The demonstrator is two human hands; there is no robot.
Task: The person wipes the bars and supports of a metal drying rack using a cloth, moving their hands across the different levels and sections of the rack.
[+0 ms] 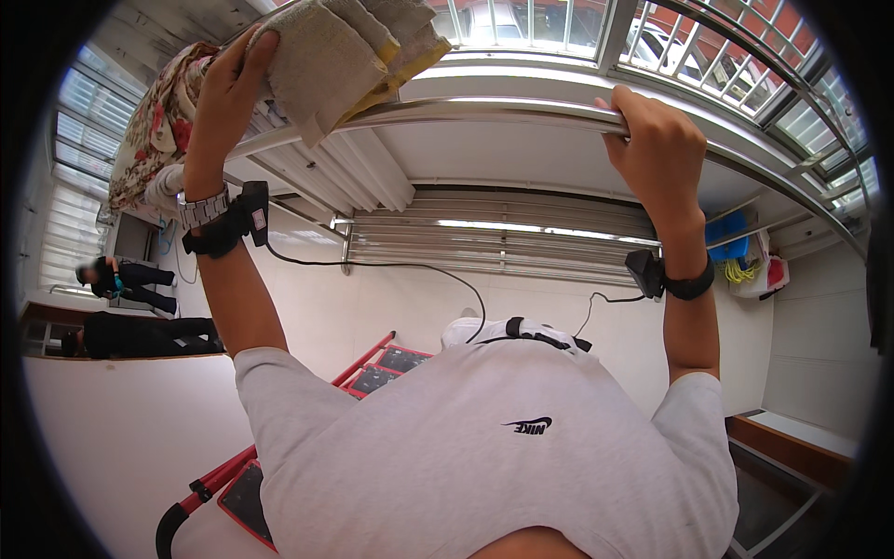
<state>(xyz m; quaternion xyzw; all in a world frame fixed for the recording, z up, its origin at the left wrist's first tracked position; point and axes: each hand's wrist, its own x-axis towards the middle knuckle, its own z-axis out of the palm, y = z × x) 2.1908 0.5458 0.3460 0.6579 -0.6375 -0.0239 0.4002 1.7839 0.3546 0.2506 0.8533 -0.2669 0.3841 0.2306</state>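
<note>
Raised at the upper left, my left hand (230, 98) grips a beige cloth (328, 63) with yellow edges, folded in layers. The cloth hangs over a shiny metal rail (475, 110) that runs below the window. My right hand (656, 147) is closed around the same rail further right, its fingertips partly hidden. Beside my left hand is a bunched floral fabric (160, 126) with red flowers. A metal-banded watch (204, 208) and a strapped black device are on my left wrist; another such device (646, 274) is on my right.
A red stepladder (384, 363) with dark treads stands at lower left. White folded panels (363, 171) and a metal rack (489, 241) lie beyond the rail. Two people are at far left. A blue container (726, 235) sits at right; barred windows (524, 28) line the top.
</note>
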